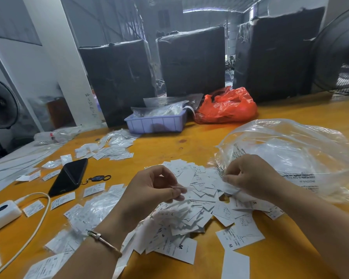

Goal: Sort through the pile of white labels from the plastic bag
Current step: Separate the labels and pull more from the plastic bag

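Note:
A loose pile of white labels [191,206] with size letters lies on the orange table [199,141] in front of me. A big clear plastic bag [286,154] sits crumpled at the right, its mouth toward the pile. My left hand [149,190] hovers over the pile's left side and pinches a thin white label between thumb and fingers. My right hand [252,176] rests at the bag's mouth, its curled fingers gripping labels at the pile's right edge.
A black phone [69,176] with a key fob, a white power bank [2,214] and its cable lie at the left. Small bagged labels are scattered around. A lilac tray [155,121], a red bag [228,106] and black wrapped bales stand behind.

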Available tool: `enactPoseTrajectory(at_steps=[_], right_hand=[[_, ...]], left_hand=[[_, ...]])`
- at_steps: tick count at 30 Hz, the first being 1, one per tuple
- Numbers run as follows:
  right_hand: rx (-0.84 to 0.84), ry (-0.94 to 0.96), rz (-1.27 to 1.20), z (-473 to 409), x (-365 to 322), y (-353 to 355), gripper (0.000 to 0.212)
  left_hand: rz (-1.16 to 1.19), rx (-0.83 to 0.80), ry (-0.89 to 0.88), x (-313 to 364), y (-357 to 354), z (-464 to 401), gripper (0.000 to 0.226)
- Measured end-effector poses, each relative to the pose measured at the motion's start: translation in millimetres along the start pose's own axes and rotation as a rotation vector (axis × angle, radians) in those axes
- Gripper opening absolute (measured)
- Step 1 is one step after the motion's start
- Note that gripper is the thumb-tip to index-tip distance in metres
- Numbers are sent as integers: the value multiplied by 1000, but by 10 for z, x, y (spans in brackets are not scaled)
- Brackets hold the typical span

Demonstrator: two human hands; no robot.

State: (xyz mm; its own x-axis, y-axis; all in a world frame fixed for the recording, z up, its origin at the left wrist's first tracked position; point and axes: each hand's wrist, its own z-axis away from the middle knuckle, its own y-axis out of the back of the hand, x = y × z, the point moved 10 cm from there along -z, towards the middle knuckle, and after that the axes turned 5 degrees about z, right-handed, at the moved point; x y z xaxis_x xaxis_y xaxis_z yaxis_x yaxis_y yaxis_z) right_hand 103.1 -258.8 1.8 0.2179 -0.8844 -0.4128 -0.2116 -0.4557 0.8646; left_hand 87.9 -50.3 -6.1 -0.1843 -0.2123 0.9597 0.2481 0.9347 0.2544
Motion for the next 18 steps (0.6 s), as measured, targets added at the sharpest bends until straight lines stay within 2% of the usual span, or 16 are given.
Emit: enactPoseTrajectory(at_steps=[2, 4, 8, 9, 11, 15, 18], right_hand=[[125, -31, -138, -11, 47, 128, 16], [174, -13, -147, -7, 42, 193, 13], [-41, 28, 273, -3, 6, -78, 29], [-61, 27, 314, 0, 7, -116, 27], [-24, 48, 331, 0, -5, -106, 17], [9, 68, 319, -17, 16, -80, 32], [44, 75, 274, -9, -25, -47, 29]], left_hand=[[11, 12, -2, 14, 11, 3, 19], [15, 26, -4, 20, 24, 2, 19], [-1, 34, -5, 5, 23, -1, 13], [-1, 33, -5, 3, 22, 0, 12], [-4, 29, -4, 1, 15, -4, 11], [-24, 15, 2, -16, -2, -7, 11], [-33, 9, 5, -37, 0, -2, 10]])
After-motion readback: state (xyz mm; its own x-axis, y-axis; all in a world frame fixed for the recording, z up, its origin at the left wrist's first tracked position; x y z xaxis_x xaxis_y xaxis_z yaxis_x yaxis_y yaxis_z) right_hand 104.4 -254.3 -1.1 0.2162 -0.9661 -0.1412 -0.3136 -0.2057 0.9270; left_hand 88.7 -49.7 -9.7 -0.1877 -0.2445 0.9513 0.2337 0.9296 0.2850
